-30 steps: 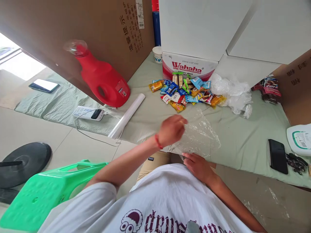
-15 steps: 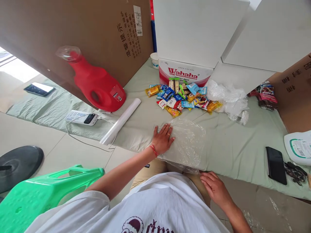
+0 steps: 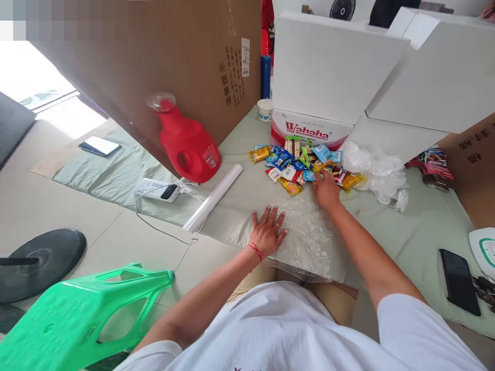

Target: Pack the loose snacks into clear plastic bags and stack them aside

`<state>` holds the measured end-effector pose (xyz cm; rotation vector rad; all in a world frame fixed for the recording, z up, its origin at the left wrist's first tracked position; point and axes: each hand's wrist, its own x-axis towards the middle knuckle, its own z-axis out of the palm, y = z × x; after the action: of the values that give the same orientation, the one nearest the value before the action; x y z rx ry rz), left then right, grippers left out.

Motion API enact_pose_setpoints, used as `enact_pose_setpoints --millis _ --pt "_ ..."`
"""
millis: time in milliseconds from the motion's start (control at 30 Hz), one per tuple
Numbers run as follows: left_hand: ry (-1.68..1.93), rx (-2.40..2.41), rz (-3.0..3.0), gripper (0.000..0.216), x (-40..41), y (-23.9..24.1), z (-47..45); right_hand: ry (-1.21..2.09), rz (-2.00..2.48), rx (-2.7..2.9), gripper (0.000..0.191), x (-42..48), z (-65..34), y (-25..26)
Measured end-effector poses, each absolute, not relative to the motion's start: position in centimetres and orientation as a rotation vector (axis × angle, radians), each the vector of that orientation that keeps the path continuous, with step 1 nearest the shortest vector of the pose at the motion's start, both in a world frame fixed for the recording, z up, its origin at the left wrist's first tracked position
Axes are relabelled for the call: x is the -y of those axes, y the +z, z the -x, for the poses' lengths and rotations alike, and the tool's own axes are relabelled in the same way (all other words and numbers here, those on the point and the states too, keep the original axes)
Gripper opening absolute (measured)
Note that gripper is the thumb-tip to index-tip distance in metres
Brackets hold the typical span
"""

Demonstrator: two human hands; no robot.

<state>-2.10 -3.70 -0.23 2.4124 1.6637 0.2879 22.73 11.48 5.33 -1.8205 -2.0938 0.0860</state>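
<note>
My left hand (image 3: 266, 234) lies flat with fingers spread on the left part of a clear plastic film sheet (image 3: 307, 232) that covers the near edge of the cloth. My right hand (image 3: 327, 190) reaches past the sheet to a pile of small wrapped snacks (image 3: 286, 159). Its fingers are bent and slightly apart, their tips at the packs on the near right side. No pack is visibly lifted. Among the snacks are blue packs, a yellow pack (image 3: 291, 187) and light bars with green ends (image 3: 292, 148). A roll of plastic film (image 3: 212, 198) lies to the left.
Crumpled clear plastic (image 3: 377, 167) sits right of the snacks. Behind them stand a Wahaba-lettered carton (image 3: 309, 131) and white boxes (image 3: 332, 72). Leftward are a red jug (image 3: 191, 149), a power bank (image 3: 157, 189) and a green stool (image 3: 73, 314). A black phone (image 3: 459, 281) lies right.
My right hand has gone from the sheet's near edge by my lap forward to the snack pile. My left hand stays flat on the film. The view has shifted.
</note>
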Motion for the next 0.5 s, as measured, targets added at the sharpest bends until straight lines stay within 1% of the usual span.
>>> enact_pose_setpoints --millis 100,167,267,333,433,500 --pt "0.315 -1.663 -2.398 0.060 3.7 -0.4 2.3 0.047 1.826 2.087 0.027 -13.9 -21.6 5.4" --pt "0.339 -1.657 -2.387 0.059 3.8 -0.5 2.4 0.005 1.838 2.070 0.028 -13.0 -22.1 6.2" --pt "0.382 -1.638 -2.386 0.059 3.9 -0.6 2.4 -0.060 1.820 2.032 0.035 -8.4 -22.5 7.3" --pt "0.406 -1.631 -2.383 0.059 3.9 -0.5 2.4 -0.043 1.742 2.076 0.038 -3.9 -22.0 7.4" --pt "0.439 -1.630 -2.370 0.058 4.0 -0.4 2.6 0.040 1.605 2.295 0.034 2.7 -20.2 5.8" --pt "0.464 -1.631 -2.356 0.057 4.0 -0.3 2.7 0.079 1.525 2.478 0.031 5.5 -19.2 4.6"
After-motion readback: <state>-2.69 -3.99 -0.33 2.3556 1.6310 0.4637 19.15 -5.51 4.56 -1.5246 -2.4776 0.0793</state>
